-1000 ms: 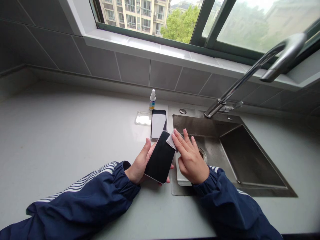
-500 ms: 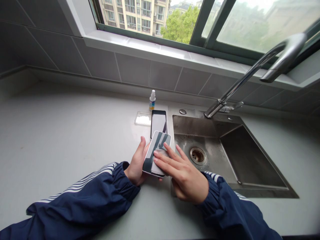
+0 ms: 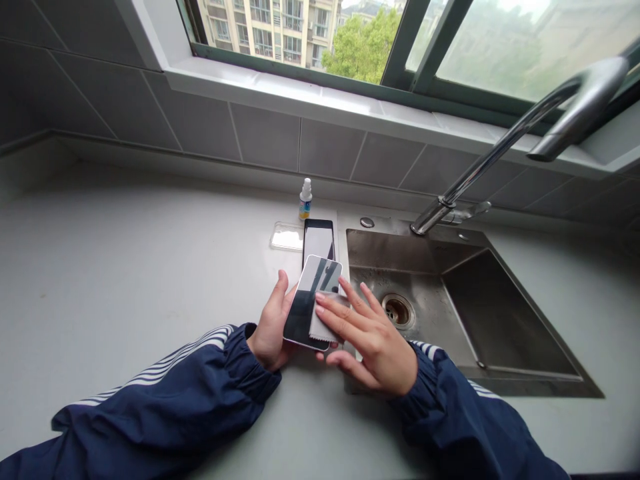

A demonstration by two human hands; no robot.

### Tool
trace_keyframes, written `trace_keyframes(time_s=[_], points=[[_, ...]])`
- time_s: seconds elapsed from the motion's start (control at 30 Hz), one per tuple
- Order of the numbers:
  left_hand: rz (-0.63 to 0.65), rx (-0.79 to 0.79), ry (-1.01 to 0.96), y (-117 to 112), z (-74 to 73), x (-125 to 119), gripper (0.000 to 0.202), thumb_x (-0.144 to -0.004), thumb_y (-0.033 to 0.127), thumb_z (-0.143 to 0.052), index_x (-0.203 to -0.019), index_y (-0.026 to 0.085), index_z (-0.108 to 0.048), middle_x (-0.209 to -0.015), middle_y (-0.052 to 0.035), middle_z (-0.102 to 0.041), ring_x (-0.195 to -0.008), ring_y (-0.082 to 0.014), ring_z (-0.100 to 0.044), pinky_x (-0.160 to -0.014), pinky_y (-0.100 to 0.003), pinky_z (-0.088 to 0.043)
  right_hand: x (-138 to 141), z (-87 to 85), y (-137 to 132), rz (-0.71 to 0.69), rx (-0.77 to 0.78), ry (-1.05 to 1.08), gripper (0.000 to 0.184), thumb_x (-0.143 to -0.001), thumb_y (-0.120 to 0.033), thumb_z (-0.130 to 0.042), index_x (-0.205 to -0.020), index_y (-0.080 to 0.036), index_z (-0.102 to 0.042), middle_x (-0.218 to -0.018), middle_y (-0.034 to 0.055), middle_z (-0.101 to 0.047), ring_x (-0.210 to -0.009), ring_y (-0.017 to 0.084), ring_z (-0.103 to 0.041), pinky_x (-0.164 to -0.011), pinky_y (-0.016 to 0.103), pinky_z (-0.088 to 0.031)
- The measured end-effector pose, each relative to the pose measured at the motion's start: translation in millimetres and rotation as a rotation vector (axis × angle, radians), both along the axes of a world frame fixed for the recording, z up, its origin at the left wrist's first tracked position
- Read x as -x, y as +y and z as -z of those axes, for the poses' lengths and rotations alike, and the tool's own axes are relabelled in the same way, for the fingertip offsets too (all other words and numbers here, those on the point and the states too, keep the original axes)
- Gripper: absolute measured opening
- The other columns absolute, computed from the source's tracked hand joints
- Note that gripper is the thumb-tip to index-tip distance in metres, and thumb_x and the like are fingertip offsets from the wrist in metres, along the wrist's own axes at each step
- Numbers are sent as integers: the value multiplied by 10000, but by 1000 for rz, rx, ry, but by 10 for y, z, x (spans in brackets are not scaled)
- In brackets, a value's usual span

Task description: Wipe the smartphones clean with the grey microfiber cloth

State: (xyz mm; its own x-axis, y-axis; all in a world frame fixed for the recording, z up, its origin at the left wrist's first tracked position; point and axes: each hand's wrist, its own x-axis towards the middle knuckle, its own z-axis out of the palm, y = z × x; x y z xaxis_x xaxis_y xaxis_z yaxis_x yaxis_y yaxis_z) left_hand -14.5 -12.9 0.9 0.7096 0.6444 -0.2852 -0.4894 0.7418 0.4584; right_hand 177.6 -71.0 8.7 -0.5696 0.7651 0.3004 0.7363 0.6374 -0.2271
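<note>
In my left hand lies a phone with a pale rim and a dark, glossy face turned up. The thumb stays raised off its left edge while the fingers pass underneath. Pressed flat on the phone's right part is a light grey cloth with a zigzag edge. The outstretched, spread fingers of my right hand rest on this cloth, its thumb held apart below. Just beyond the phone is a flat black-edged slab that looks like another phone, its near end hidden. A clear phone case lies left of it.
A small white spray bottle stands behind the black-edged slab. The steel sink opens to the right, with a tall chrome faucet at its back. A tiled wall and window ledge bound the pale counter.
My right hand and the cloth have slid slightly right across the phone. The right thumb has moved outward from under the hand. The phone has tilted a little in my left hand.
</note>
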Motion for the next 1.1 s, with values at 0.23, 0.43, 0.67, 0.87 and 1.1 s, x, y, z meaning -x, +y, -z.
trace_keyframes(time_s=[0.23,0.43,0.67,0.87,1.1], points=[[109,-139,14,24,72,17,843,-897,778,-167,-1521,236,-331,-988,-178,-708,-662,-343,-734,-413,-348,-534,-106,40,82,208,15,2,637,-1029,-534,-336,-1556,-177,-309,-1614,82,-324,-1545,333,-86,-1198,611,-203],[159,-190,-69,13,116,12,859,-893,784,-167,-1553,243,-259,-1016,-192,-707,-660,-348,-741,-408,-345,-542,-93,66,94,301,-17,49,618,-1038,-511,-322,-1563,-187,-292,-1623,85,-310,-1549,321,-68,-1196,620,-201],[156,-155,-48,-12,47,12,816,-914,753,-186,-1569,271,-250,-1123,-203,-683,-638,-309,-732,-403,-334,-529,-39,32,44,223,13,8,605,-1028,-454,-398,-1547,-151,-323,-1614,111,-318,-1545,348,-28,-1186,668,-178],[-51,-28,-23,-40,-38,-36,764,-960,683,-248,-1534,192,-359,-1176,-193,-683,-874,-291,-726,-682,-373,-589,141,-83,-97,-85,100,-19,655,-990,-539,-479,-1492,-122,-425,-1571,111,-400,-1538,347,-97,-1229,623,-99],[-20,-27,20,-20,-15,-10,819,-940,720,-227,-1544,177,-338,-1145,-204,-696,-828,-307,-730,-625,-390,-582,54,-34,-47,60,50,-6,529,-1016,-444,-466,-1476,-182,-457,-1552,68,-437,-1538,343,-109,-1211,644,-153]])
